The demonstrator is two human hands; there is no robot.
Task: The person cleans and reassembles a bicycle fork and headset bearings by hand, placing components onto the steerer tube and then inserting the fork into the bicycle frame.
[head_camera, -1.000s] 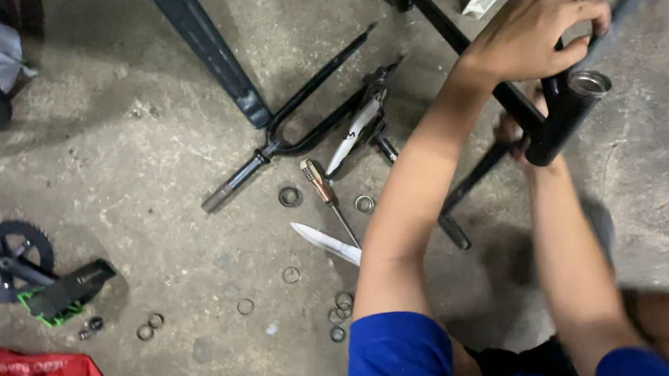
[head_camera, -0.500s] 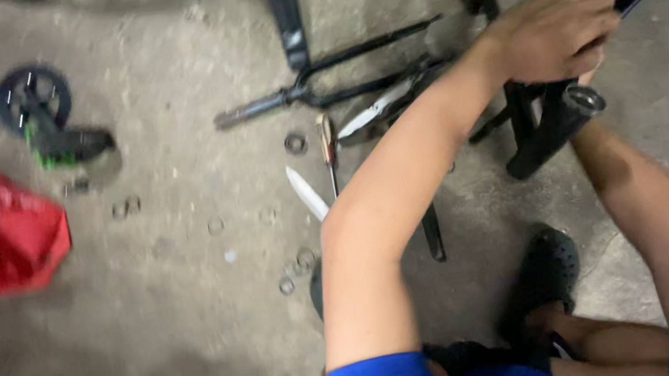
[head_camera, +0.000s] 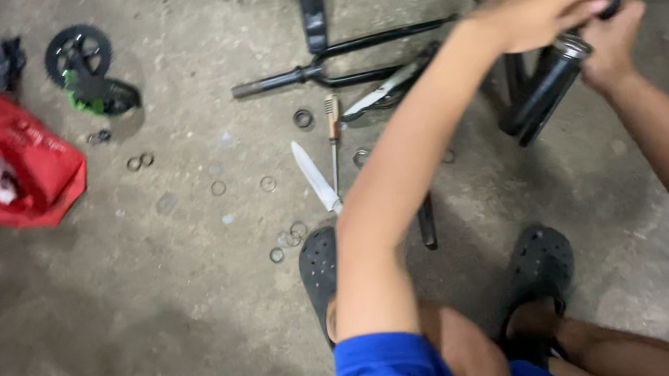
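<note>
Person is squatting on the bare grey concrete floor point(head_camera: 152, 333), working on a black metal bicycle frame point(head_camera: 547, 87) at upper right. Left hand point(head_camera: 534, 4) is clenching down over the top of the frame's short black tube with a silver ring at its end point(head_camera: 572, 47); right hand point(head_camera: 611, 41) is gripping the same tube from the far side, just beside that ring. Both hands are grasping the frame, nothing else in them. The tube end is sitting tilted, held off the floor between the two hands; the rest of the frame is running out of view at the top edge. Judging from the layout, the bike is largely in pieces: a black fork with a bare steel steerer point(head_camera: 333, 67) is lying loose on the floor left of the hands, not in the frame. A black toothed chainring with a green part point(head_camera: 83, 67) is lying well apart at upper left, near a crumpled red plastic bag point(head_camera: 27, 165). Small metal rings and washers point(head_camera: 284, 236) are lying scattered across the floor, so the bearing and spacer parts appear not fitted. A wooden-handled screwdriver point(head_camera: 333, 139) and a pale flat blade point(head_camera: 315, 178) are lying untouched between fork and the black clog shoes point(head_camera: 321, 275). Cannot tell whether the silver ring is seated or loose.
</note>
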